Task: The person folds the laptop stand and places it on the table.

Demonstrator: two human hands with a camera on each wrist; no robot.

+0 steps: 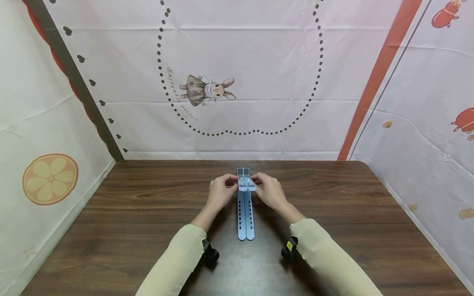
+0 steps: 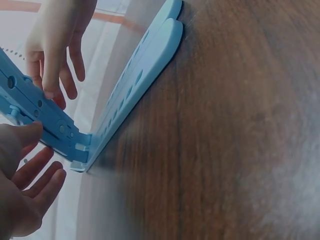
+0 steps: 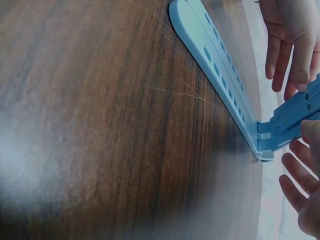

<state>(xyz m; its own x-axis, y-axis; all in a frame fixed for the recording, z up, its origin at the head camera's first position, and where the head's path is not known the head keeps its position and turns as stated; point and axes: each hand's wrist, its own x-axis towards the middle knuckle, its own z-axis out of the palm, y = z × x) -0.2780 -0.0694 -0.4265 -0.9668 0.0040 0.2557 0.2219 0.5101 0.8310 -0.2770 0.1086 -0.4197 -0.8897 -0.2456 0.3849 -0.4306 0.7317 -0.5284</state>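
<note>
A light blue folding laptop stand [image 1: 242, 218] lies on the table, its two slotted base bars side by side and pointing toward me. From its far end the hinged upper part [image 2: 42, 107] rises at a slant above the base. My left hand [image 1: 221, 190] pinches the left edge of that raised part between thumb and fingers. On the opposite edge my right hand [image 1: 269, 190] grips it likewise, seen also in the right wrist view, where the thumb [image 3: 310, 131] lies against the blue plastic. Some fingertips are hidden behind the stand.
The dark wooden table [image 1: 148, 193] stretches around the stand on all sides. A printed cloth [image 1: 259, 82] with a rabbit figure hangs behind its far edge, and more cloth stands at left and right. Black cameras [image 1: 211, 253] sit on both wrists.
</note>
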